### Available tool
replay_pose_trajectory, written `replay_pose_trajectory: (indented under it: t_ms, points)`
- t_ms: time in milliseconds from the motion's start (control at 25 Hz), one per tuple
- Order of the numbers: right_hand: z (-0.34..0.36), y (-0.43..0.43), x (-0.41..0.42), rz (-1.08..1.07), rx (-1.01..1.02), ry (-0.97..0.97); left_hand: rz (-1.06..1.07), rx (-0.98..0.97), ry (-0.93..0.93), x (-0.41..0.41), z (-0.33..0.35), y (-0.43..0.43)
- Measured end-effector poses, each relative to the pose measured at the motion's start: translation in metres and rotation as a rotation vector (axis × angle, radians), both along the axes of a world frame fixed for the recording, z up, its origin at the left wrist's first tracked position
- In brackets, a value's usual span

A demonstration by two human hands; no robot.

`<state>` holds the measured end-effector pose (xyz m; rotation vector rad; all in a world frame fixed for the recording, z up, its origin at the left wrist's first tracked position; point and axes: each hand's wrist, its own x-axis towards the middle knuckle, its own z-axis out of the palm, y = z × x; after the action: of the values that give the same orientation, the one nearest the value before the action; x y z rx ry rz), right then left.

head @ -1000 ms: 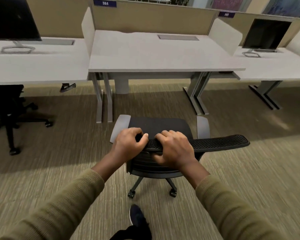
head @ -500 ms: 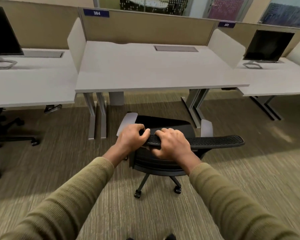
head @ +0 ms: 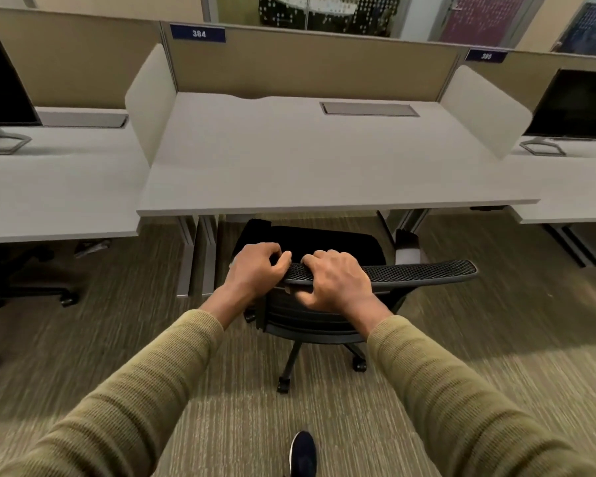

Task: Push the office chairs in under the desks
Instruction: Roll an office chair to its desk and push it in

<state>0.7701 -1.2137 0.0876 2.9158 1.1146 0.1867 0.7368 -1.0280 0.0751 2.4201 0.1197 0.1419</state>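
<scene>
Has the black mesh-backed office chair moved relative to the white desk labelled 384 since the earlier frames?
Yes. The black mesh-backed office chair has rolled forward toward the white desk; its seat front now reaches the desk's front edge.

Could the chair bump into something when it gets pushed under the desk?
Maybe. Both the left hand and right hand grip the left part of the chair backrest, so the push is off-centre and the chair may swivel. Its pale right armrest sits close to the desk leg and might knock it. The armrests could also catch the desk edge if they stand too high, which cannot be judged here.
</scene>
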Motion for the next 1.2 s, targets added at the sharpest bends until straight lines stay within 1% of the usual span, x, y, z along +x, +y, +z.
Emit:
replay_pose_trajectory:
  t_ms: [160, 400, 680, 800, 1040, 1200]
  points:
    - [-0.001, 0.016, 0.047, 0.048, -0.008, -0.005, 0.082, -0.002, -0.023, 0.04, -0.004, 0.014]
    - [-0.005, 0.04, 0.115, 0.118, 0.015, -0.01, 0.247, 0.014, -0.012, 0.096, -0.006, 0.03]
    - [-0.007, 0.06, 0.173, 0.198, 0.038, 0.01, 0.337, 0.026, -0.023, 0.135, -0.008, 0.041]
    - [-0.015, 0.069, 0.177, 0.205, 0.074, 0.009, 0.349, 0.046, -0.008, 0.142, -0.013, 0.052]
    - [-0.008, 0.134, 0.175, 0.212, 0.063, 0.032, 0.42, 0.049, 0.006, 0.154, -0.005, 0.115]
    - [-0.014, 0.152, 0.173, 0.198, 0.066, 0.03, 0.425, 0.053, 0.007, 0.156, -0.007, 0.134]
